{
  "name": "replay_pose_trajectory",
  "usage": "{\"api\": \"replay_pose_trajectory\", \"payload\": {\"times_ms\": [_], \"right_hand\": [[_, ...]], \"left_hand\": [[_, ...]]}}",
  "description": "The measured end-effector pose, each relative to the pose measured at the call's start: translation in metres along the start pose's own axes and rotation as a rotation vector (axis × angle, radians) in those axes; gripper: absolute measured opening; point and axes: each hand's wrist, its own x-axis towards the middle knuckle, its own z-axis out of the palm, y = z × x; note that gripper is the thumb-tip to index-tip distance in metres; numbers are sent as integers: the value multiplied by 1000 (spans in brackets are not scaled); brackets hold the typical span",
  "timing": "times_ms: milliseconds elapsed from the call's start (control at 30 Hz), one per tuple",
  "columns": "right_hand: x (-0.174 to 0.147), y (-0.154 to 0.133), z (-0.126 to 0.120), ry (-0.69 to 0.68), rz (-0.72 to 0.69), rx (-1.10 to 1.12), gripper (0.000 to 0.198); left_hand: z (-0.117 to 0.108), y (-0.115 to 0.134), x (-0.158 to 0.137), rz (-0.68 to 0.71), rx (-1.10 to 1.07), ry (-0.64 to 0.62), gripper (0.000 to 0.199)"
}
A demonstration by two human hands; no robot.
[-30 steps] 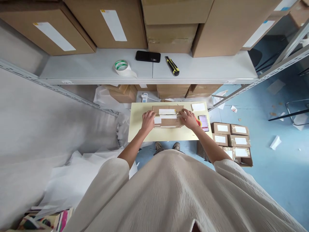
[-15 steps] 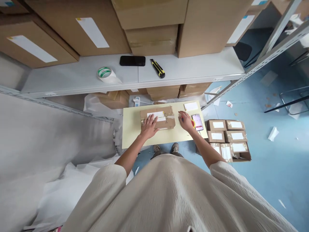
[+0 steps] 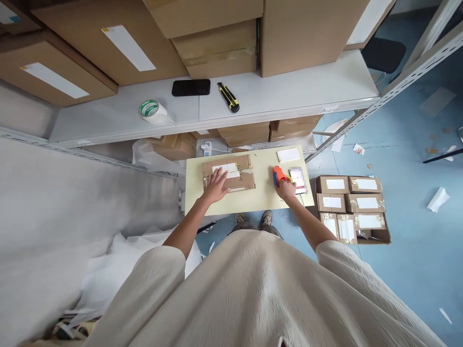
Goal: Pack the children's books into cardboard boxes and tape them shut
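My left hand [image 3: 216, 187] lies with its fingers spread on the top of a cardboard box [image 3: 246, 181], over its left part. The box carries white labels and strips of clear tape, and it rests on a pale yellow table [image 3: 264, 200]. My right hand [image 3: 286, 189] is closed around an orange, blue and yellow tape dispenser [image 3: 278, 173] on the right side of the table, apart from the box. A phone with a lit screen [image 3: 297, 179] lies just right of that hand, and a white card or pad [image 3: 288, 154] lies behind it.
Over the table's far side runs a grey shelf [image 3: 289, 94] with a black phone [image 3: 191, 87], a utility knife [image 3: 228, 98], a tape roll [image 3: 152, 111] and large cartons [image 3: 311, 38]. A tray of labelled boxes [image 3: 383, 236] stands at right. White sheets [image 3: 104, 274] lie at left.
My right hand has turned and closed around the tape dispenser, whose orange and blue body now shows. My left hand stays on the box. The view has shifted slightly.
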Motion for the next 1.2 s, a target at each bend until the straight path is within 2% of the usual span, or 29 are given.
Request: {"api": "replay_pose_trajectory", "payload": {"times_ms": [100,167,267,333,500,600,700,800,900,1033,1200], "right_hand": [[1,-1,-3,-28,22,-41,29],[-1,-4,-13,-36,50,-67,30],[-4,-10,-37,7,87,-73,33],[-4,-17,-59,60,91,-23,36],[6,-53,-116,154,-25,202,39],[15,-90,-132,120,-132,311,39],[24,-132,-129,43,-229,383,38],[30,-171,-114,-45,-302,394,37],[36,-197,-97,-130,-312,394,41],[39,-209,-86,-142,-261,349,52],[32,-202,-92,-185,-309,260,66]], "left_hand": [[0,-2,2,-2,-13,-4,93],[0,-2,3,-11,-30,14,84],[0,-1,2,-1,-58,51,69],[0,1,1,23,-74,77,69],[2,4,0,63,-118,135,74],[3,5,-1,78,-137,162,72],[6,5,-1,84,-170,197,72],[9,4,-2,85,-211,226,71],[13,2,-3,82,-235,241,68],[18,-2,-3,100,-278,254,65],[20,-9,5,111,-351,270,62]]}}
